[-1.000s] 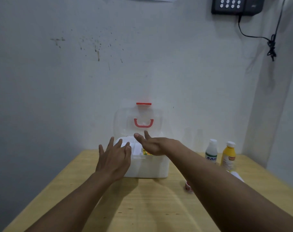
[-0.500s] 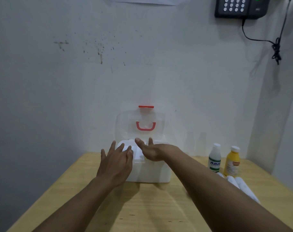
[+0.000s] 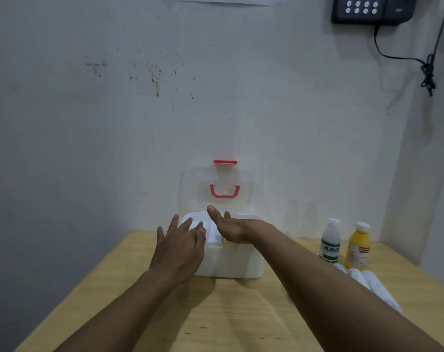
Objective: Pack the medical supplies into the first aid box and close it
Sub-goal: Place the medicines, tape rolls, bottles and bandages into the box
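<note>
The white first aid box (image 3: 241,265) stands on the wooden table (image 3: 228,316) against the wall, its clear lid (image 3: 190,189) with a red handle and red latch raised upright. My left hand (image 3: 180,247) lies flat over the box's front left rim, fingers spread. My right hand (image 3: 228,228) hovers over the open top, fingers extended, holding nothing. A yellow-green item shows inside under my right hand. A white bottle (image 3: 330,241) and a yellow bottle (image 3: 358,246) stand to the right, with white rolls (image 3: 375,285) lying in front of them.
The wall rises directly behind the box. A black keypad device (image 3: 368,7) with a dangling cable hangs at the upper right. A wall corner closes off the table's right side.
Both hands have stayed over the box almost without moving. The view has tilted, bringing the white rolls on the right into sight.
</note>
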Demonstrator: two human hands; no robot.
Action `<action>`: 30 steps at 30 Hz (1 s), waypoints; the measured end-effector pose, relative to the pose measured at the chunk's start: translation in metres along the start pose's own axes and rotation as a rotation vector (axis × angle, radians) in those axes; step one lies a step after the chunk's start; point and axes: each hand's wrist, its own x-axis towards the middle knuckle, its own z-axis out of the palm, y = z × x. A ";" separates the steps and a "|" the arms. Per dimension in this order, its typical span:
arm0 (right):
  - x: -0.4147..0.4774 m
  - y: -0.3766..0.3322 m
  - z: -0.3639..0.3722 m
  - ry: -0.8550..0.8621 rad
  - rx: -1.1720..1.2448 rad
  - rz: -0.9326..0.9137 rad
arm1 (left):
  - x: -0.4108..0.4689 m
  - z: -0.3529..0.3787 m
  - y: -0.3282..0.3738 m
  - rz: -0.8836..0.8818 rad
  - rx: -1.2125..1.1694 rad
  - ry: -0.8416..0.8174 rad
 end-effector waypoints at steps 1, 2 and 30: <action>0.002 0.001 -0.001 -0.004 0.021 -0.002 | 0.001 0.000 0.000 -0.001 0.002 -0.002; 0.004 0.002 -0.002 -0.007 0.042 -0.003 | 0.001 0.001 -0.001 0.000 0.007 -0.001; -0.073 0.003 -0.040 0.323 -0.203 -0.034 | -0.012 -0.016 0.030 0.061 0.117 -0.020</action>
